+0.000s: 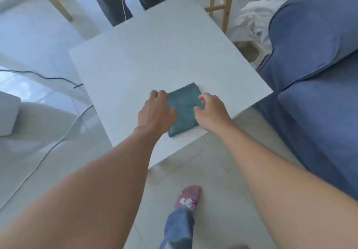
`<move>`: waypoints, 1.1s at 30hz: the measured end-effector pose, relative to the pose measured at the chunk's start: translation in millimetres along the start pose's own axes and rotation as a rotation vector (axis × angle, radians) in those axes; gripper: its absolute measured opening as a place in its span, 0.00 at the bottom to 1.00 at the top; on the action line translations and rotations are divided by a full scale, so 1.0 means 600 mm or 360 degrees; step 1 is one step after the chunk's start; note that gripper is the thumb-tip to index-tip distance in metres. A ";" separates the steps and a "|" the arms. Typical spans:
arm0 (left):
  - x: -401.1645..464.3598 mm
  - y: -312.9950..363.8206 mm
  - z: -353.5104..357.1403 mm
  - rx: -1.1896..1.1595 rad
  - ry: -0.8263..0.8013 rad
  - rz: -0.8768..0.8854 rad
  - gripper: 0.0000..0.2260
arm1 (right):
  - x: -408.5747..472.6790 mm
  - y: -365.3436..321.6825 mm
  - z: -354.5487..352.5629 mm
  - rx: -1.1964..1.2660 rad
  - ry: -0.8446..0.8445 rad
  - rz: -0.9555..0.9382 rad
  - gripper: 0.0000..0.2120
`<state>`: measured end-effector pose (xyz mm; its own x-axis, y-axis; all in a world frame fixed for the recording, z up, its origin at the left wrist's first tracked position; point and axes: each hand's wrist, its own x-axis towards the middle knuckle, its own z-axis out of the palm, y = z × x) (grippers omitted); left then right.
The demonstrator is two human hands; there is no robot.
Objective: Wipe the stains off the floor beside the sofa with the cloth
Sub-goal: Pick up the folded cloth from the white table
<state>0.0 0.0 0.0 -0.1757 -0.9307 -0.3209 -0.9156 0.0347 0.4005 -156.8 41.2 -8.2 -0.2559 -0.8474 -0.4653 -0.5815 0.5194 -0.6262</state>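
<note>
Seen from the head camera, a person reaches both bare arms over a low white table point(155, 59) toward a folded teal cloth point(184, 109) lying flat near the table's front edge. The left hand point(157, 111) lies on the cloth's left border, fingers loosely spread and not closed around it. The right hand point(211, 111) sits at the cloth's right border, fingers curled, thumb and forefinger apart; whether they pinch the fabric cannot be told. A blue sofa point(313, 74) stands just right of the table, with pale tiled floor point(213, 171) between them. One foot in a pink patterned sock point(188, 196) stands on that floor below the table edge. Cables point(48, 148) trail across the glossy floor at left.
</note>
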 end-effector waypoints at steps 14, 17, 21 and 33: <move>0.082 -0.083 0.062 -0.0301 0.0214 -0.0355 0.09 | 0.106 0.037 0.077 0.0148 0.0581 0.0197 0.05; 0.085 -0.088 0.058 -0.0466 0.0220 -0.0305 0.05 | 0.113 0.034 0.075 0.0245 0.0605 0.0229 0.05; 0.082 -0.091 0.054 -0.0714 0.0230 -0.0228 0.02 | 0.112 0.031 0.070 0.0353 0.0601 0.0198 0.06; 0.078 -0.090 0.058 -0.0652 0.0148 -0.0498 0.11 | 0.112 0.046 0.063 0.0162 0.0424 -0.0004 0.04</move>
<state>28.6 -32.9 -66.8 0.1335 -0.9029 -0.4086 -0.6994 -0.3780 0.6066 -160.8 2.4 -80.3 -0.4563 -0.8408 -0.2912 -0.5052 0.5142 -0.6931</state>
